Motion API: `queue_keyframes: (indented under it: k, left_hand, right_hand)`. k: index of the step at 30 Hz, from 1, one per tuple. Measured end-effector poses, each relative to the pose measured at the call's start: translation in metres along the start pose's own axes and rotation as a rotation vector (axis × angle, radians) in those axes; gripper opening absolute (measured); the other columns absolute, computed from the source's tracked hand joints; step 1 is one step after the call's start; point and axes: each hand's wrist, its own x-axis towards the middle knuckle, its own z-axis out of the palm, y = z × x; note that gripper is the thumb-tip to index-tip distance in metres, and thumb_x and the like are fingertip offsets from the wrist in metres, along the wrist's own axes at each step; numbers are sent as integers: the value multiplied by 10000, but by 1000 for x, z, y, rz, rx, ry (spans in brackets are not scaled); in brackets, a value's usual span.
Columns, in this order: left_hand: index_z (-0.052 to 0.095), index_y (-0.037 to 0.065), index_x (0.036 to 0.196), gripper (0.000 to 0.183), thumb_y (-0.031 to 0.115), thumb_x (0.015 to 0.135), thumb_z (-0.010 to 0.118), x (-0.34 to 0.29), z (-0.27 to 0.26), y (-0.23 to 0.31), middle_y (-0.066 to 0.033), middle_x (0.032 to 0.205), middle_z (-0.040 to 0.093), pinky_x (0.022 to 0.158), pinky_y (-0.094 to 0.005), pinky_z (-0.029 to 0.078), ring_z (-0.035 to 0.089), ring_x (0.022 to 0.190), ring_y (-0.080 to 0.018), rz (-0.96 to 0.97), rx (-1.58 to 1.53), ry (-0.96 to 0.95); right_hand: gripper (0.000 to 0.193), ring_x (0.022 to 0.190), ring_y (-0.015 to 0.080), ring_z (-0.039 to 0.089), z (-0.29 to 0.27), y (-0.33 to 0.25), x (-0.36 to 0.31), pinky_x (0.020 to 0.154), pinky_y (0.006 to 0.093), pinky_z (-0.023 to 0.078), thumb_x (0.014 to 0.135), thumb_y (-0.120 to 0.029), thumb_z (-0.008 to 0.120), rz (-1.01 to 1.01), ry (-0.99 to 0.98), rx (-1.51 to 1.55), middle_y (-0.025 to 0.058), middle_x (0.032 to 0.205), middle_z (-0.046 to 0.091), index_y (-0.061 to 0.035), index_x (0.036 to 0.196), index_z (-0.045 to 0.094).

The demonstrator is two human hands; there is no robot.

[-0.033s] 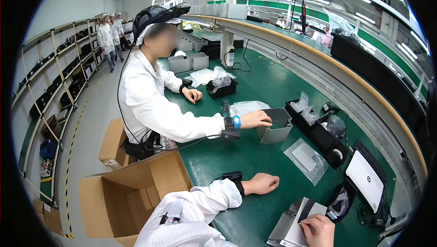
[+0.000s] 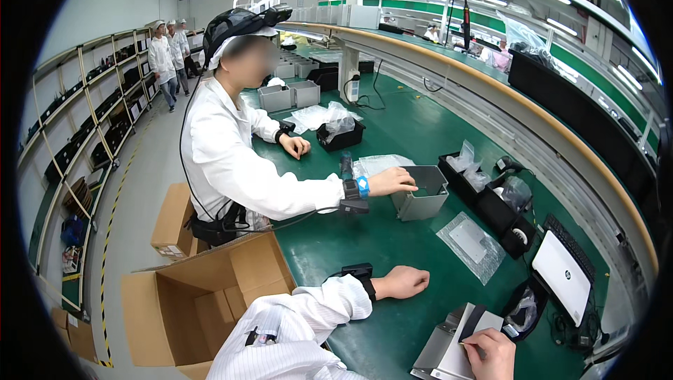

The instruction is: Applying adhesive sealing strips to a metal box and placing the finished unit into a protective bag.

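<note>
My left hand [image 2: 401, 282] rests on the green tabletop with its fingers curled into a loose fist, and no object shows in it. A black wristband device [image 2: 359, 274] is strapped at that wrist. At the lower right, my right hand [image 2: 491, 353] bends over a grey metal box [image 2: 442, 352]. Its thumb and fingertips come together at the lower end of a black strip [image 2: 472, 321] lying across the box's top face. The fingertips' exact grip is partly hidden. The box's lower part runs out of the picture.
A co-worker's hand [image 2: 392, 181] touches an open grey box [image 2: 424, 205] ahead. Bubble wrap with a flat plate [image 2: 471, 247], black bins [image 2: 484, 201], a white laptop [image 2: 563, 278] and a black tray [image 2: 526, 310] stand rightward. An open carton [image 2: 144, 320] stands at left.
</note>
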Motion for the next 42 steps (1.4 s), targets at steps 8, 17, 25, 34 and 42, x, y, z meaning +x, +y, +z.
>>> queue_keyframes:
  k: [8, 17, 25, 34, 42]
  left_hand:
    - [611, 80, 912, 154, 222, 904, 551, 7, -10, 1, -130, 805, 668, 681, -475, 487, 641, 770, -355, -41, -41, -8]
    - [622, 61, 978, 156, 187, 904, 568, 10, -17, -16, -132, 816, 685, 674, -445, 514, 666, 761, -337, -157, -1, 201]
    - [616, 49, 1141, 318, 231, 887, 554, 10, -63, -53, -219, 908, 701, 755, -520, 537, 680, 849, -397, -567, 311, 389]
    - [582, 13, 1228, 396, 175, 868, 549, 24, -64, -68, -205, 832, 703, 698, -501, 543, 689, 772, -381, -489, 436, 369]
    - [573, 62, 992, 158, 198, 913, 590, 34, -27, 13, -153, 751, 653, 661, -465, 506, 656, 736, -349, -147, -21, 241]
  right_hand:
    - [72, 773, 340, 644, 2, 2, 9, 662, 376, 512, 805, -5, 681, -19, 10, -9, 118, 874, 657, -45, 863, 666]
    - [68, 777, 341, 639, 0, 3, 10, 665, 382, 510, 803, -4, 678, 15, -10, -1, 116, 876, 655, -38, 859, 663]
    - [71, 799, 347, 637, -1, 1, 12, 681, 386, 510, 794, 1, 682, 63, -25, -5, 123, 882, 651, -26, 856, 661]
    - [163, 741, 260, 663, 17, 14, 14, 636, 346, 524, 650, 29, 756, 108, 29, -58, 79, 804, 669, -37, 791, 710]
    - [143, 729, 265, 666, 7, 7, 2, 642, 355, 531, 665, 20, 752, 126, 54, -115, 74, 809, 676, -40, 788, 714]
